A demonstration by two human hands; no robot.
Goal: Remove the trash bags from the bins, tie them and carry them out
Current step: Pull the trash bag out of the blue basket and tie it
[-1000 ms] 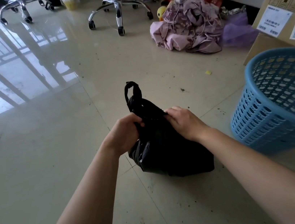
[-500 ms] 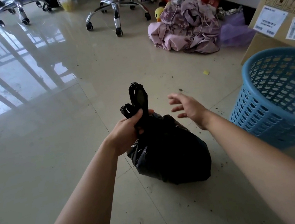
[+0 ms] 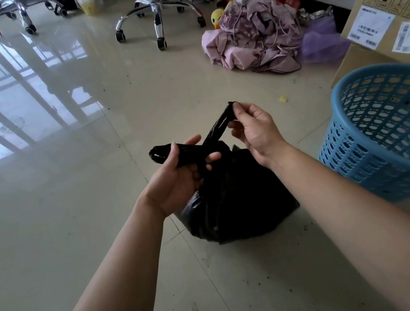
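Full black trash bag (image 3: 234, 204) beside blue bin (image 3: 390, 134)

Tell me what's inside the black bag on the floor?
Nothing inside shows: the black bag is opaque. On top, only its two handles stick out, one gripped by the left hand, one pinched by the right hand.

Purple clothes (image 3: 254, 43) lie between chair base (image 3: 155, 6) and cardboard box (image 3: 388, 24).

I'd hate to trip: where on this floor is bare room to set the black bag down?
The widest bare floor lies left of the black trash bag, up to the office chair base. A smaller patch lies between the bag and the purple cloth pile. The right is crowded: the blue bin stands beside the bag, the cardboard box behind it.
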